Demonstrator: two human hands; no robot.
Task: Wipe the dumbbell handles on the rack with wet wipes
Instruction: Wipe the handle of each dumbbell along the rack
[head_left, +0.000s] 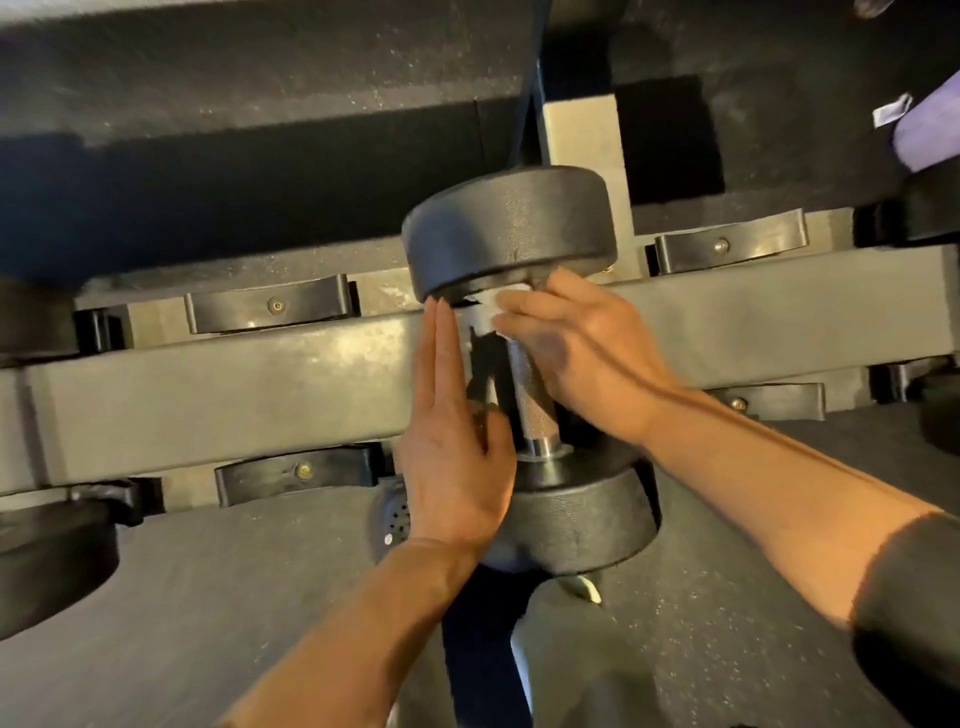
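Note:
A black dumbbell (509, 228) lies across the grey rack rail (234, 384) at the centre of the head view, its knurled metal handle (530, 395) running toward me. My right hand (576, 353) curls over the far end of the handle and presses a white wet wipe (485, 312) against it, just below the far weight head. My left hand (452, 431) lies flat alongside the left of the handle, fingers straight and pointing away, tips near the far head. The near weight head (576, 519) sits below both hands.
Black saddle cradles (270, 306) (727, 244) (296, 473) are bolted along the rack. Other dumbbell heads show at the left edge (47, 561) and right edge (935, 208). Speckled rubber floor (701, 649) lies below. A purple object (930, 124) is at the top right.

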